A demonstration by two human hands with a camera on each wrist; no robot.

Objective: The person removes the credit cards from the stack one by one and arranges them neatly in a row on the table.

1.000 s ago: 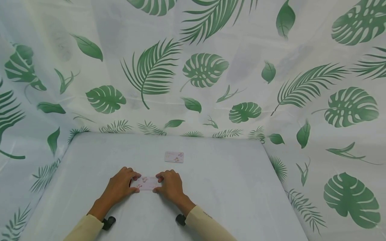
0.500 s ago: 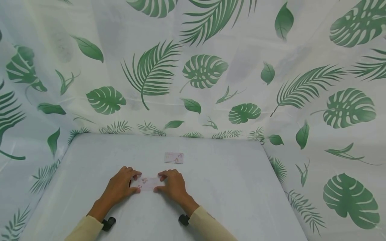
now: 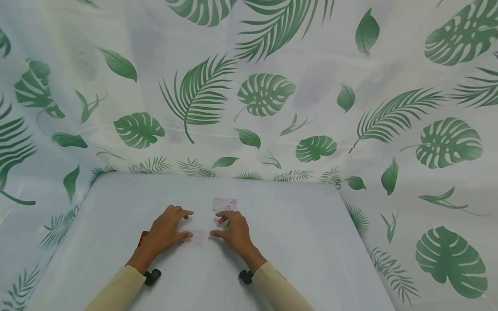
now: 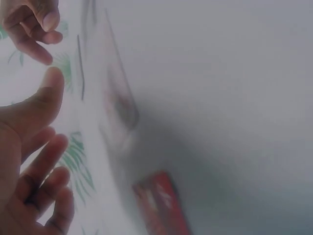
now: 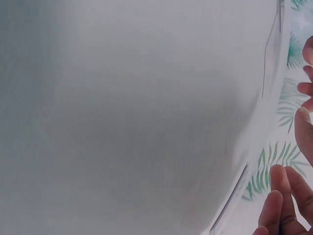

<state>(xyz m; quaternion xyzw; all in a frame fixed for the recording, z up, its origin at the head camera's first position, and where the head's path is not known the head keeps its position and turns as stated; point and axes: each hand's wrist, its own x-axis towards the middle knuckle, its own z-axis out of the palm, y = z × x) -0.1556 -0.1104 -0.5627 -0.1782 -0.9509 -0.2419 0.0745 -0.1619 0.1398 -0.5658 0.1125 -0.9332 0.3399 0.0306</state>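
A pale pink card with a floral print (image 3: 196, 238) lies flat on the white table, partly behind my left thumb in the head view. My left hand (image 3: 167, 229) hovers over its left end, thumb and fingers spread and holding nothing. Just right of the card is my right hand (image 3: 235, 229), fingers loosely bent with a gap to the thumb. A second pale pink card (image 3: 223, 204) lies farther back, its front edge close to the right fingertips. A red rectangular piece (image 3: 143, 237) shows beside the left wrist; the left wrist view shows more of this red piece (image 4: 162, 203).
The white-covered table (image 3: 295, 242) spreads around the hands. A white curtain with green leaf prints (image 3: 268, 129) rises at the back and along both sides. Dark wrist cameras sit at both cuffs.
Both hands have let go of the near card's ends and moved away from me and to the right. The red piece has come into view beside the left wrist.
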